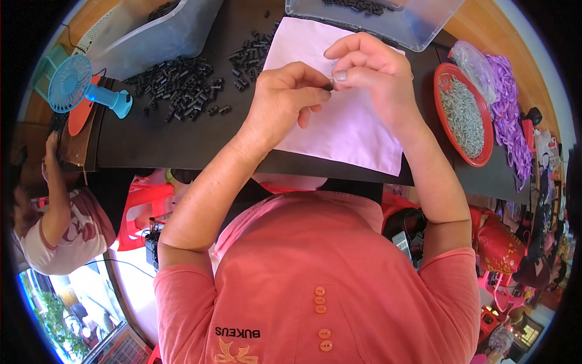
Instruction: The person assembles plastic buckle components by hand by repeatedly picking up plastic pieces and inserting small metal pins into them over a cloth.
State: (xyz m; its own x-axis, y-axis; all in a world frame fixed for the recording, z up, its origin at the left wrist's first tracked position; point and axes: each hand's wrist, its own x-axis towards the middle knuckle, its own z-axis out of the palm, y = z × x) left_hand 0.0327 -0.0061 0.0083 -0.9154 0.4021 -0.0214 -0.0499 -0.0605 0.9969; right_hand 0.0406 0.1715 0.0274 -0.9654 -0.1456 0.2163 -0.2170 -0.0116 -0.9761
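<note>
My left hand and my right hand meet above a white sheet of paper on the dark table. Both pinch one tiny piece between their fingertips, dark on the left side and metallic on the right. It is too small to make out further. A heap of small black plastic parts lies to the left of my left hand. A red dish full of small metal springs sits to the right of my right hand.
A clear plastic bin stands at the far edge and a grey bag at the far left. A small blue fan stands left. Purple cords lie at the right. Another person sits lower left, by a red stool.
</note>
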